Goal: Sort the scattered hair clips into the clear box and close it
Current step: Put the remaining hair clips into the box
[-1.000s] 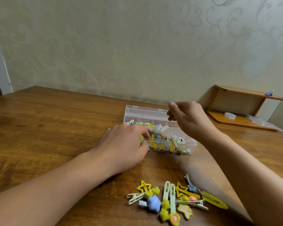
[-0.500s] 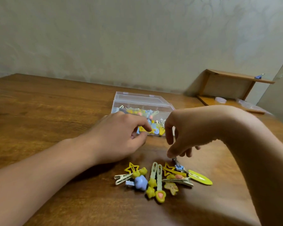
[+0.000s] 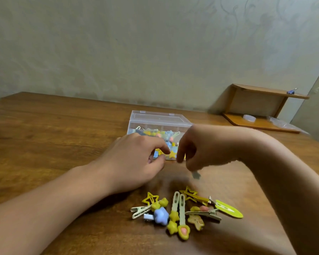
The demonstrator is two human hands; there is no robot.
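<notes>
Right hand hangs above the desk, fingers curled downward, pinching a small greyish hair clip that dangles below the fingertips; motion blur, clip type unreadable. Clip is in the air, between the clear box and the loose pile, touching neither.

Left hand sits at the near left corner of the box, fingers curled, thumb and index tip near each other against the front wall. Cannot tell whether it grips the box or just rests there.

Box: open, lid folded back behind it and lying towards the wall. Inside, mixed clips in yellow, blue and pink; a yellow star clip shows through the front wall between the two hands.

Loose pile on the desk, near side, well apart from the box:
- open yellow star clip on the left, beside a metal alligator clip
- blue star clip
- two long cream clips side by side, yellow stars and a pink heart at the near ends
- second yellow star clip further right
- lime-green snap clip at the right edge
- tan bear-shaped clip under another alligator clip

Back right: small wooden shelf with a blue binder clip on top.
</notes>
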